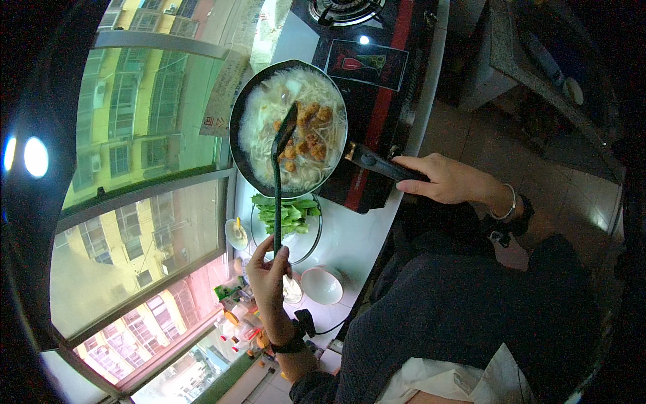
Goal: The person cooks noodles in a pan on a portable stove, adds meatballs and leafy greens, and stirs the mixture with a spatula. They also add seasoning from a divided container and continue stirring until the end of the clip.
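A frying pan (334, 174) with a dark inside holds pale noodles in cloudy liquid (260, 144), with brown fried pieces (315, 118) on top. My right hand (435, 178) grips its black handle (386, 165). A black spatula (277, 197) is in my left hand (270, 272), fingers and thumb around its shaft. The blade (288, 121) rests among the brown pieces and noodles. Beyond my left fingertips, a glass plate (314, 237) bears cut green leaves (287, 214). Whatever supports the pan is hidden under it.
A black gas stove (348, 194) has a visible burner (348, 10) at the top. Beside my left wrist stand a white bowl (322, 285), a dish of white contents (291, 290) and several bottles (242, 328). A small bowl (236, 234) sits by the window (151, 202).
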Demonstrator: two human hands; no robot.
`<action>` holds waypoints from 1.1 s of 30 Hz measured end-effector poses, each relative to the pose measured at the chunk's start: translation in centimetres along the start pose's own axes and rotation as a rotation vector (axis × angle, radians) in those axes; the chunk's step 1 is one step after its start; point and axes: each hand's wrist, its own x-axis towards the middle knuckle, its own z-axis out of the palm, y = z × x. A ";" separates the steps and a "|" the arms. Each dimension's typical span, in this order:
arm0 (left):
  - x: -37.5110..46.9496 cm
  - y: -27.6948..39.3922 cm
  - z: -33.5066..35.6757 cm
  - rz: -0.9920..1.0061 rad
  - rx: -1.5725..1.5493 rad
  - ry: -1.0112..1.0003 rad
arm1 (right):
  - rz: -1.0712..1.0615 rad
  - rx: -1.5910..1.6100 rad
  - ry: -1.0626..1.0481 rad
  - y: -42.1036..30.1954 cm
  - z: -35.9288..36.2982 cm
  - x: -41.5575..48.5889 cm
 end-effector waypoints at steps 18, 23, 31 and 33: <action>3.9 0.2 4.1 0.310 0.649 -0.010 | 0.065 -0.024 0.020 -1.2 -0.3 -0.2; 4.4 0.6 4.1 0.272 0.643 -0.022 | 0.073 -0.038 0.002 -0.9 -0.2 -0.3; 4.3 0.0 4.1 0.304 0.591 -0.004 | 0.057 0.013 0.038 -0.7 0.1 -0.2; 4.2 -0.4 4.0 0.317 0.582 0.017 | 0.060 0.001 0.035 -0.7 0.1 -0.2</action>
